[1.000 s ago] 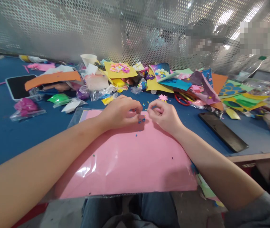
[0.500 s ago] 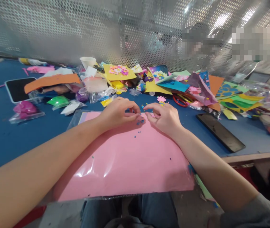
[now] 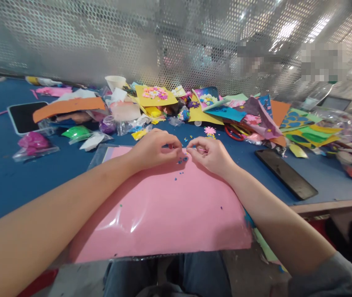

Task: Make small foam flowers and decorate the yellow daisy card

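Both hands are close together over the far edge of a pink sheet (image 3: 163,206) in a clear plastic sleeve. The thumb and fingers of my left hand (image 3: 155,148) are pinched; what they hold, if anything, is too small to make out. Just to its right, my right hand (image 3: 211,154) has thumb and forefinger pressed together at the tips, also on something too tiny to name. Small blue bits (image 3: 180,161) lie on the sheet below the fingertips. Beyond the hands sits a pink paper-like flower (image 3: 209,130) with yellow bits beside it.
Coloured paper, including a yellow sheet with flowers (image 3: 155,95), is heaped along the perforated metal screen (image 3: 101,45). Bagged magenta clay-like stuff (image 3: 33,142) and a green lump (image 3: 76,132) lie left. A dark phone (image 3: 287,174) rests right, near red-handled scissors (image 3: 236,133).
My right thumb and forefinger, apart before, have come together. The left hand keeps nearly the same place and pinch, and the bits on the sheet look unmoved.
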A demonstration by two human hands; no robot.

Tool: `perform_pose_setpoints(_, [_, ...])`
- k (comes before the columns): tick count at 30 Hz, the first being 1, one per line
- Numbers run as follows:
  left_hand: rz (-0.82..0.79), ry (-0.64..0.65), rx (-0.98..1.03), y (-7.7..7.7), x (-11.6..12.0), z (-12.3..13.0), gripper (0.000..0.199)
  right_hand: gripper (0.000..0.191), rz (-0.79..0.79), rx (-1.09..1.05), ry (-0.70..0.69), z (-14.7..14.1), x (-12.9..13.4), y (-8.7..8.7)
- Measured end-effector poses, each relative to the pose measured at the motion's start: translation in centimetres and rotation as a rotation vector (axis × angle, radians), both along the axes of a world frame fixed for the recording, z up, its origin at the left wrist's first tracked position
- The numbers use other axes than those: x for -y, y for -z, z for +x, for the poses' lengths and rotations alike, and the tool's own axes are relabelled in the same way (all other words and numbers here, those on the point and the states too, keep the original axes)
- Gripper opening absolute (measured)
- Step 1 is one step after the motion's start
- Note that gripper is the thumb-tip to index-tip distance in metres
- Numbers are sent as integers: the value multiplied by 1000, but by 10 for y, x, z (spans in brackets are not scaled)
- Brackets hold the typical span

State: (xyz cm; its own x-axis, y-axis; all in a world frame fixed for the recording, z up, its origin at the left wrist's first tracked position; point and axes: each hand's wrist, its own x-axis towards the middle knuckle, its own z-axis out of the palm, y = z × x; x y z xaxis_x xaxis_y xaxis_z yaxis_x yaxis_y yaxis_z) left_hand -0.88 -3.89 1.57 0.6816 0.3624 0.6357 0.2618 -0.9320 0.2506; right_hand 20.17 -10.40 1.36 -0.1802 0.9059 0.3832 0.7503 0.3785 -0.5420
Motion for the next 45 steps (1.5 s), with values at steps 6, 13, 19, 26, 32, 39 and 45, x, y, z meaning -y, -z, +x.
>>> perform_pose_setpoints(6, [-45, -13, 5, 2, -3, -2, 24, 17, -50, -54, 69, 4, -3, -1])
perform_pose_setpoints(13, [-18, -14, -6, 1, -4, -1, 24, 18, -71, -88, 160, 5, -4, -4])
perform_pose_setpoints(19, [-58, 4, 16, 2, -5, -1, 23, 14, -70, -111, 130, 5, -5, -1])
perform_pose_setpoints(26, [-37, 34, -3, -1, -6, -1, 26, 19, -61, -101, 91, 4, -6, 2])
perform_pose_setpoints(32, [-33, 43, 14, 0, -5, -1, 27, 24, -72, -115, 22, 4, -1, 0])
perform_pose_setpoints(39, [-106, 18, 47, 1, -7, -1, 24, 10, -39, 98, -225, 2, 15, -1])
perform_pose_setpoints(45, [-108, 55, 41, 2, -9, 0, 24, 4, -67, 145, -223, 1, 18, -3])
